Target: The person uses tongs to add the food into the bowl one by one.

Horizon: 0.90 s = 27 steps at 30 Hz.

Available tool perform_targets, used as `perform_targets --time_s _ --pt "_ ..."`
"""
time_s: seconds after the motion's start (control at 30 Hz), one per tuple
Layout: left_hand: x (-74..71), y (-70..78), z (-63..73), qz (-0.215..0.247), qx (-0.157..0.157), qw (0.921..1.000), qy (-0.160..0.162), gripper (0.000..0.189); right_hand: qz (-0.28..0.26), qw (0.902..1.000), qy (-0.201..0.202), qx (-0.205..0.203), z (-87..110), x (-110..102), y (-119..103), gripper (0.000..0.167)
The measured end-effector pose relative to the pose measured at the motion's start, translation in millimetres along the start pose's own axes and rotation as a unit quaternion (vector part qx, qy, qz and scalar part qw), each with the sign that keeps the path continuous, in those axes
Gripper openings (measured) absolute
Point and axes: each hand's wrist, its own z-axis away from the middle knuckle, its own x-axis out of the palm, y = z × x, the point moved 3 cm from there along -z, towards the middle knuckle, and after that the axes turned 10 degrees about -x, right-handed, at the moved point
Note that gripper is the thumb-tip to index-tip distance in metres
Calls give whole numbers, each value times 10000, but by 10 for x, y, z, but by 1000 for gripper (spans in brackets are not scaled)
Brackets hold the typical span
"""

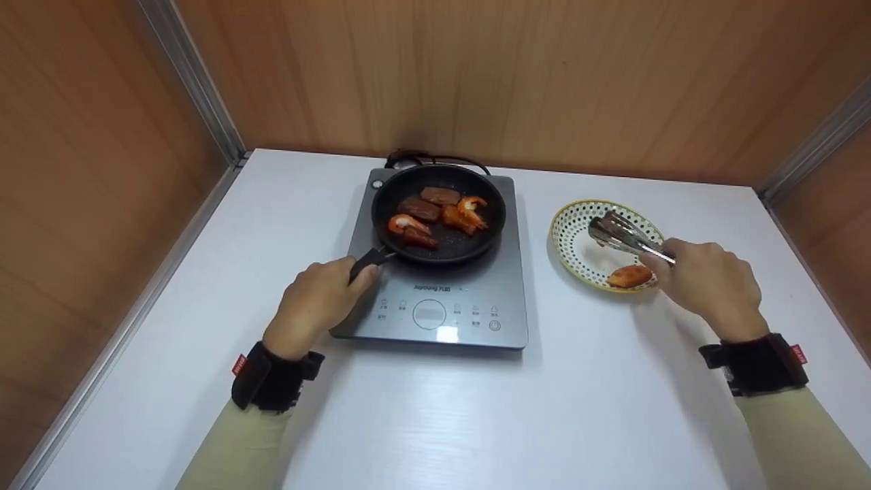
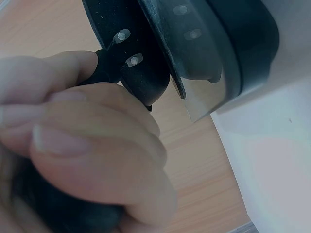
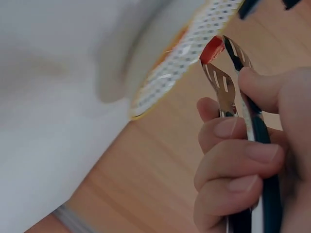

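My left hand [image 1: 320, 299] grips the black handle [image 1: 367, 261] of a frying pan [image 1: 439, 257]. The left wrist view shows its fingers curled round that handle, close to the pan's riveted wall [image 2: 141, 77]. In the pan lie brown meat slices [image 1: 418, 208] and orange-red shrimp [image 1: 407, 223]. With my right hand [image 1: 714, 286] I hold metal tongs [image 1: 633, 239] over a dotted plate [image 1: 571, 253] with a yellow rim. A reddish piece of meat [image 3: 212, 50] sits between the tongs' tips. On the plate's near side rests an orange-brown piece of food [image 1: 629, 276].
Under the pan is a grey induction cooker [image 1: 469, 286] with a touch panel at its front. A black cord [image 1: 435, 158] lies behind it. Wooden panels [image 1: 544, 82] enclose the white table [image 1: 435, 408] at the back and sides.
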Motion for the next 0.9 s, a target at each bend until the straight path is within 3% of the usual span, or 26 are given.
perform_targets --time_s 0.2,0.4,0.63,0.9 --pt "-9 -11 3 45 -29 10000 -55 42 -61 9963 627 -590 -109 -229 -607 55" --pt "-4 -1 4 31 6 10000 -40 42 -148 9892 896 -1151 -291 -274 -1216 44" --pt "-2 -10 0 51 -1 10000 -16 42 -13 9861 743 -1483 -594 -141 -1727 42" --pt "-1 -9 -13 -20 -29 10000 -19 43 431 9881 443 -1411 -778 32 -1971 43"
